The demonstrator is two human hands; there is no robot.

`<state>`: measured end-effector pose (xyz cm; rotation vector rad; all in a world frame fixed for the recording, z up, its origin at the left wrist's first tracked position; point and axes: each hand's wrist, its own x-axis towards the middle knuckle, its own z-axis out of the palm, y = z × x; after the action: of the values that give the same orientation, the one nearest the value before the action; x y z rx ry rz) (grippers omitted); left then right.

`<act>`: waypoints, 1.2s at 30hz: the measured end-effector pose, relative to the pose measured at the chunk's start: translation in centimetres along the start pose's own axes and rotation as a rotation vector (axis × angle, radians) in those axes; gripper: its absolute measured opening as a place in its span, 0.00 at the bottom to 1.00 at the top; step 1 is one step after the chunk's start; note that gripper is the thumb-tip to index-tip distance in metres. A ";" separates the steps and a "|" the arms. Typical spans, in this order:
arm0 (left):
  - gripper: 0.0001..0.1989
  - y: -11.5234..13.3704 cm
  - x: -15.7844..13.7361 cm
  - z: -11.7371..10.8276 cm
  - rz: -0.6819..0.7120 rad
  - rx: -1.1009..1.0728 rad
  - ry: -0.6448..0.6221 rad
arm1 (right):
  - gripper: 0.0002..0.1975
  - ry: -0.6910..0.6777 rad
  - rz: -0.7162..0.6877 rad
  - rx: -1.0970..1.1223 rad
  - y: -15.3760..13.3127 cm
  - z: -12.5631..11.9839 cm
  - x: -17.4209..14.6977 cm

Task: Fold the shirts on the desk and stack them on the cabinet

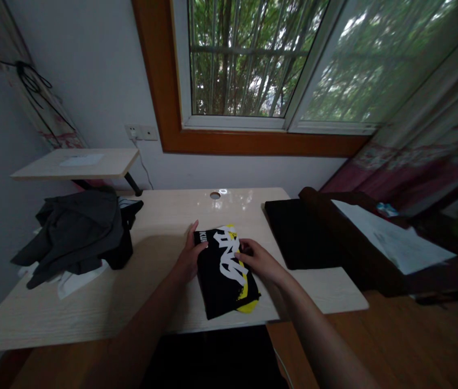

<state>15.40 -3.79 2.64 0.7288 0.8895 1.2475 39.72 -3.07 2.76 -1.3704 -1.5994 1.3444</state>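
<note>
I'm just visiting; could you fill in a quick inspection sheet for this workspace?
Surface: pale table, round hole near the back edge.
Job's things: folded black garment with white lettering and yellow parts.
Clutter: clothes heap at left; flat black item at right.
Hands: left hand and right hand hold opposite sides of the garment.
Cables: thin cable below the wall socket.
Surroundings: window beyond the table; curtain at right.

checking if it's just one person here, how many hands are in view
2. The left hand holds the left edge of the folded black cloth, and the right hand is on its right edge. Some fingers are partly hidden, but no other hand shows.
</note>
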 end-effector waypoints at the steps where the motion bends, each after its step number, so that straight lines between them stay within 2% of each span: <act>1: 0.48 0.4 -0.3 0.3 -0.020 -0.041 -0.009 | 0.30 0.016 -0.007 0.045 -0.3 0.1 0.0; 4: 0.48 1.6 -0.9 1.1 -0.050 -0.146 -0.080 | 0.33 -0.031 -0.012 0.219 -1.2 0.4 -0.2; 8: 0.47 2.3 -1.3 1.3 -0.047 -0.203 -0.143 | 0.27 -0.240 0.129 0.446 -1.9 0.6 -0.8; 10: 0.45 2.3 -1.3 1.3 -0.052 -0.209 -0.148 | 0.25 -0.278 0.180 0.525 -1.7 0.9 -1.2; 15: 0.42 1.6 -0.6 0.8 -0.059 -0.172 -0.095 | 0.25 -0.209 0.178 0.653 -0.6 2.1 -1.6; 19: 0.37 0.4 0.5 0.2 -0.055 -0.153 -0.026 | 0.23 -0.089 0.162 0.572 -0.7 1.3 -1.6; 22: 0.33 -0.5 0.9 -0.4 -0.073 -0.140 -0.034 | 0.21 0.019 0.162 0.457 -1.7 -1.2 -1.6; 29: 0.31 -0.9 0.6 -1.8 -0.035 -0.172 -0.175 | 0.16 0.245 0.211 0.296 -6.1 -9.9 -1.7; 36: 0.32 -0.7 0.6 -2.0 -0.058 -0.188 -0.177 | 0.15 0.452 0.262 0.196 -8.8 -17.1 0.4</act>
<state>13.98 -3.29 0.98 0.6477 0.6348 1.1779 52.56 2.90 15.84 -1.6571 -0.9929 1.1870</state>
